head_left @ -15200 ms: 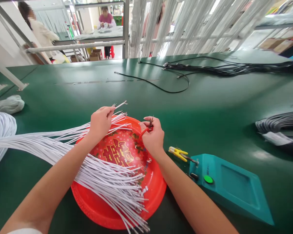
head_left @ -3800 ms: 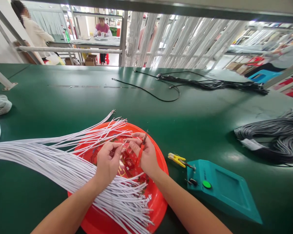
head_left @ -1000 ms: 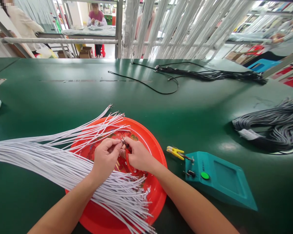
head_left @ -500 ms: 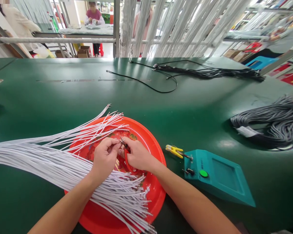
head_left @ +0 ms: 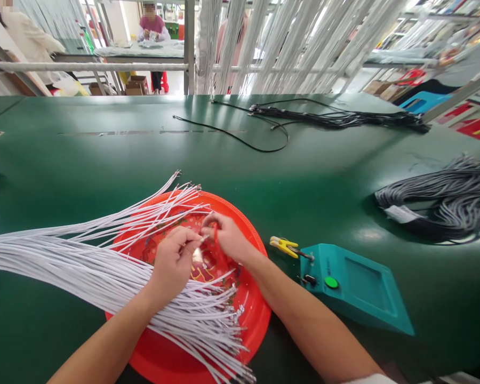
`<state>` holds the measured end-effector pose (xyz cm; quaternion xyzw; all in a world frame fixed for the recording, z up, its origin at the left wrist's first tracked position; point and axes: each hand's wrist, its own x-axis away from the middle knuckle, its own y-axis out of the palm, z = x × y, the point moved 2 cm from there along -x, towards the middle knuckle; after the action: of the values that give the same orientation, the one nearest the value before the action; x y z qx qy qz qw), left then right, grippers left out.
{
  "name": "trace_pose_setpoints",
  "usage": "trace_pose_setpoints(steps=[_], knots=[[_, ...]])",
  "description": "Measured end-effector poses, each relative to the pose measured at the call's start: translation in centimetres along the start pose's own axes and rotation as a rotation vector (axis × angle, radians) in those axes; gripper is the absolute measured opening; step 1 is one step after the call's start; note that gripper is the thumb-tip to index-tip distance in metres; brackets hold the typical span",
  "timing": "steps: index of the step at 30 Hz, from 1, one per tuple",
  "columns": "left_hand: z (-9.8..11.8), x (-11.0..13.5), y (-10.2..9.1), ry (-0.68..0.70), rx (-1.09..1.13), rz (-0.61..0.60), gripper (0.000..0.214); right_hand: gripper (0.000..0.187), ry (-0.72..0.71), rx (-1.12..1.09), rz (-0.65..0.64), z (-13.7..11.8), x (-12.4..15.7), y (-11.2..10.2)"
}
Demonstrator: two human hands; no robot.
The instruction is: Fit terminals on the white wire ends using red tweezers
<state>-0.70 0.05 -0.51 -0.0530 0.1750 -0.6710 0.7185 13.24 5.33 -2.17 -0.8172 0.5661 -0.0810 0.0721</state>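
Note:
Over a round red tray (head_left: 261,290), my left hand (head_left: 174,261) pinches the end of one white cable (head_left: 203,240) between thumb and fingers. Just to its right, my right hand (head_left: 229,237) is closed round red-handled pliers (head_left: 219,255); their jaws are blurred and partly hidden by the fingers. A thick bundle of white cables (head_left: 84,266) runs in from the left and fans out across the tray beneath my left wrist. Many of their ends, some with small metal tips, lie toward the tray's right and front side. Another group of white ends (head_left: 180,200) spreads over its back rim.
A teal device (head_left: 356,282) with a green button and a yellow clip (head_left: 284,246) stands right of the tray. Coiled grey-black cables (head_left: 444,202) lie farther right, black cables (head_left: 336,117) at the back. Beyond the green table (head_left: 116,154), white cables hang from a rack and people sit.
My right hand has shifted slightly up and right with the pliers, whose jaws no longer meet the cable end at my left fingertips. My left hand stays nearly in place.

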Motion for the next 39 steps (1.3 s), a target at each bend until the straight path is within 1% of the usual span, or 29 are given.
trace_pose_setpoints(steps=[1,2,3,4,6,8,10,13,17,20,23,25,27,30,33,36,39], knots=[[0.0,0.0,0.0,-0.012,0.007,0.011,0.012,0.010,0.037,-0.106,0.098,0.0,-0.2,-0.3],[0.0,0.0,0.0,-0.043,0.018,0.039,0.012,0.012,0.058,-0.198,0.170,0.0,-0.3,-0.4],[-0.1,-0.1,-0.1,-0.093,0.039,0.076,0.012,0.015,0.066,-0.262,0.200,-0.1,-0.2,-0.4],[-0.2,-0.2,-0.1,-0.152,0.066,0.110,0.014,0.018,0.062,-0.299,0.214,-0.3,-0.2,-0.3],[-0.4,-0.2,-0.1,-0.245,0.119,0.142,0.018,0.022,0.017,-0.307,0.223,-0.7,0.1,-0.1],[-0.4,-0.3,0.0,-0.272,0.154,0.132,0.020,0.022,-0.049,-0.295,0.236,-0.9,0.4,0.1],[-0.4,-0.3,0.1,-0.275,0.163,0.126,0.020,0.022,-0.114,-0.307,0.221,-1.1,0.6,0.1],[-0.4,-0.2,0.1,-0.274,0.161,0.125,0.019,0.020,-0.176,-0.344,0.157,-1.3,0.7,0.1],[-0.4,-0.3,0.2,-0.270,0.155,0.113,0.019,0.021,-0.150,-0.352,0.114,-1.3,0.8,0.2],[-0.4,-0.3,0.4,-0.277,0.182,0.112,0.019,0.020,-0.149,-0.322,0.150,-1.2,0.9,0.4],[-0.4,-0.3,0.5,-0.334,0.263,0.106,0.024,0.016,-0.198,-0.275,0.197,-1.0,1.0,0.5],[-0.4,-0.2,0.6,-0.360,0.287,0.100,0.024,0.014,-0.226,-0.248,0.186,-0.7,1.1,0.6],[-0.4,-0.2,0.6,-0.348,0.267,0.103,0.022,0.015,-0.237,-0.230,0.155,-0.5,1.1,0.7],[-0.4,-0.1,0.6,-0.325,0.244,0.120,0.021,0.015,-0.220,-0.243,0.129,-0.4,1.0,0.7],[-0.3,-0.1,0.6,-0.339,0.269,0.122,0.020,0.015,-0.184,-0.295,0.115,-0.6,0.8,0.7],[-0.3,-0.1,0.6,-0.350,0.292,0.122,0.019,0.015,-0.181,-0.302,0.134,-0.8,0.9,0.8],[-0.2,-0.1,0.6,-0.354,0.296,0.126,0.018,0.012,-0.229,-0.211,0.167,-0.9,1.0,0.8]])
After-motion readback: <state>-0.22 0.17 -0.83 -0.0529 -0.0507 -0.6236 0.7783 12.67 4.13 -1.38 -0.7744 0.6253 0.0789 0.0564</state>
